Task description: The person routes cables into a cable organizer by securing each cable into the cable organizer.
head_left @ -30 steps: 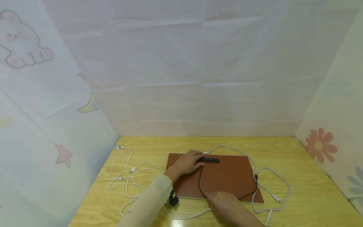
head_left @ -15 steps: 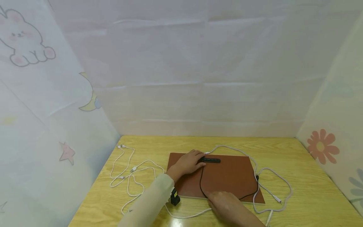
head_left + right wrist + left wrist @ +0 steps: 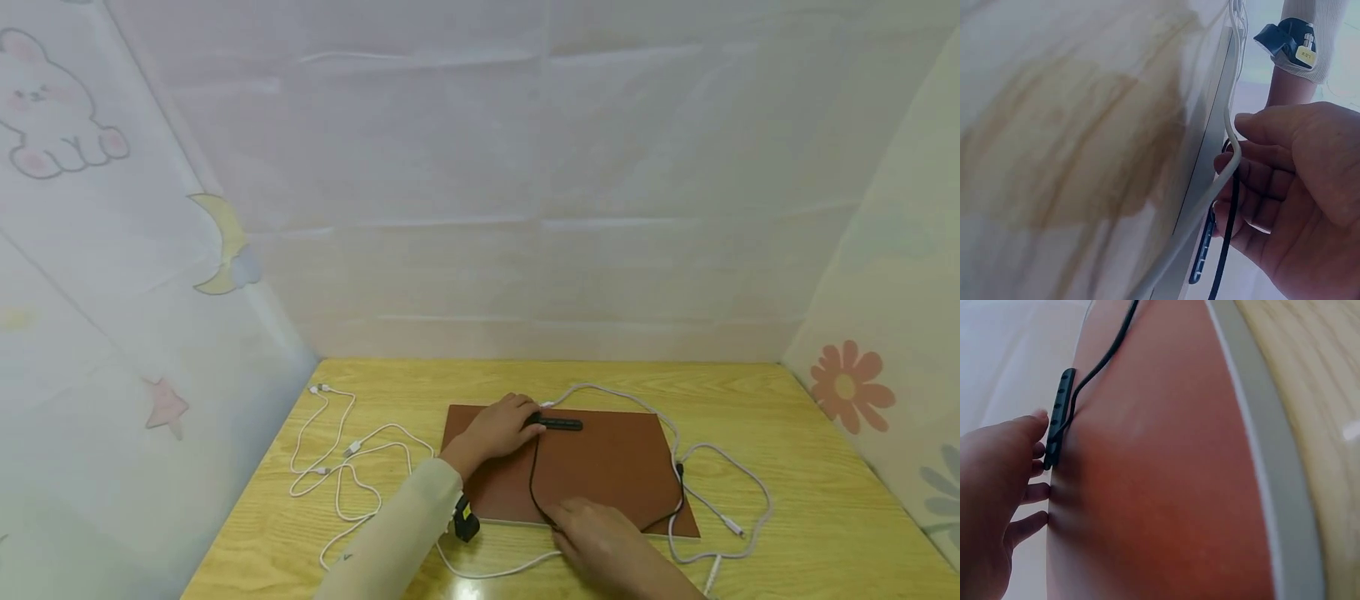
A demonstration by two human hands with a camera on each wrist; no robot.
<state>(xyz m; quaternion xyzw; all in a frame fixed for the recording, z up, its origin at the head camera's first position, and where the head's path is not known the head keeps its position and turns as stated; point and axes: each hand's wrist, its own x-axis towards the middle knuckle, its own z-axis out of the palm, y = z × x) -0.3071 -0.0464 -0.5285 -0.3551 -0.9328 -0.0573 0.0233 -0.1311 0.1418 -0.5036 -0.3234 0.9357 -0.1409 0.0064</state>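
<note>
A black slotted cable holder [image 3: 562, 424] lies near the far edge of a brown board [image 3: 600, 467]. A thin black cable [image 3: 532, 475] runs from a slot near the holder's left end toward the board's front edge. My left hand [image 3: 502, 427] grips that end, with its thumb and fingertips at the strip; other fingertips touch the board edge in the left wrist view. At the front edge my right hand [image 3: 600, 537] holds the black cable in curled fingers, as the right wrist view shows. A white cable [image 3: 1232, 162] passes in front of those fingers.
White cables [image 3: 337, 467] with plugs lie looped on the wooden table [image 3: 787, 433] at the left. A thicker white cable [image 3: 757, 492] curves around the board's right side. A black device [image 3: 466, 523] sits at my left sleeve. Printed sheets wall in the table.
My right hand has shifted slightly to the right, and the black cable beside it bends a little more. My left hand stays at the cable holder.
</note>
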